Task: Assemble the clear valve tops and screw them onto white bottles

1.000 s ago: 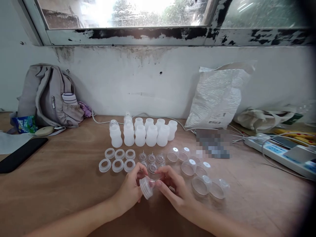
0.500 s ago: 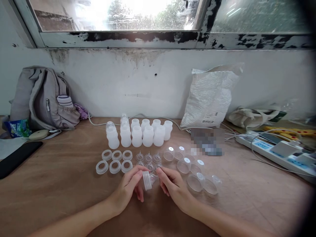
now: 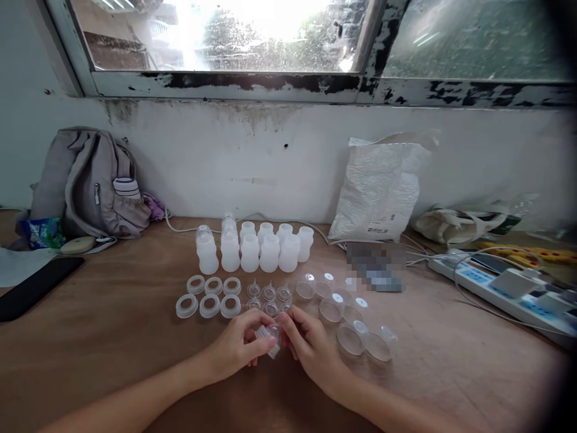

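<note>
Over the near middle of the bench (image 3: pixel 126 343), the left hand (image 3: pixel 241 341) pinches a clear ringed teat (image 3: pixel 273 331), its axis slanting far-right, its tip pinched by the right hand (image 3: pixel 311 344).

A translucent ridged collar (image 3: pixel 274 350) with clear teat (image 3: pixel 273 330) tilts between the fingers (image 3: pixel 265 344).

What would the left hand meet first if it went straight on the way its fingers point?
Probably the right hand, just beyond the clear piece the left hand holds; depth is hard to judge.

Daylight glares through the window (image 3: pixel 229 37) (view's right edge blurrily dark).
</note>
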### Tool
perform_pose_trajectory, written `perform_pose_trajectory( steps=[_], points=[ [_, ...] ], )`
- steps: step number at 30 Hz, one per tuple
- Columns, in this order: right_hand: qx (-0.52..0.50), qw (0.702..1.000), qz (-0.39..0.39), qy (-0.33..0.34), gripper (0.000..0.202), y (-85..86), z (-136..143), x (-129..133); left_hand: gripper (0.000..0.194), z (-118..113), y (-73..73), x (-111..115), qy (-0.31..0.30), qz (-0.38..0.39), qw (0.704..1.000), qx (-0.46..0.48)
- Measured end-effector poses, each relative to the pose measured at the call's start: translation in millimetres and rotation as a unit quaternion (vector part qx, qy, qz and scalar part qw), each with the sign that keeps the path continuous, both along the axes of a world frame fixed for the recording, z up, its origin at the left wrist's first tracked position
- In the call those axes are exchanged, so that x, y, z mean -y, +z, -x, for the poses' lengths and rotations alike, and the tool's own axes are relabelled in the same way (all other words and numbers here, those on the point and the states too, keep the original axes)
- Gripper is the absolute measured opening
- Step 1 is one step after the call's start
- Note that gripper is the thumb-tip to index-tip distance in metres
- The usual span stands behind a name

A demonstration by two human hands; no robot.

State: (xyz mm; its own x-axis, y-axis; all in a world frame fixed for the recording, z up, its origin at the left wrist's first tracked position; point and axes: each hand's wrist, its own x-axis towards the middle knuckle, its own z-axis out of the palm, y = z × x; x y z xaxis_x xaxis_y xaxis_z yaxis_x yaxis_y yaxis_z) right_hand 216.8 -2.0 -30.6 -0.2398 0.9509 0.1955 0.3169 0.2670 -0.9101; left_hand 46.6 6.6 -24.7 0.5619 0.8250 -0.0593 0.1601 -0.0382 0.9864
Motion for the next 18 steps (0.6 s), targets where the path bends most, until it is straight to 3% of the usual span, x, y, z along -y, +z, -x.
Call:
perform_pose_trajectory(
  steps=[8,18],
  points=[
    [0.048,0.995,-0.064,0.051,0.029,9.0,-2.3,4.5,0.017,-1.0,6.9,3.2,-0.004,-0.094,0.995,-0.030],
    [0.076,0.985,-0.130,0.081,0.017,9.7,-0.1,7.5,0.017,-2.6,8.0,4.9,0.009,-0.108,0.993,-0.049]
  ],
)
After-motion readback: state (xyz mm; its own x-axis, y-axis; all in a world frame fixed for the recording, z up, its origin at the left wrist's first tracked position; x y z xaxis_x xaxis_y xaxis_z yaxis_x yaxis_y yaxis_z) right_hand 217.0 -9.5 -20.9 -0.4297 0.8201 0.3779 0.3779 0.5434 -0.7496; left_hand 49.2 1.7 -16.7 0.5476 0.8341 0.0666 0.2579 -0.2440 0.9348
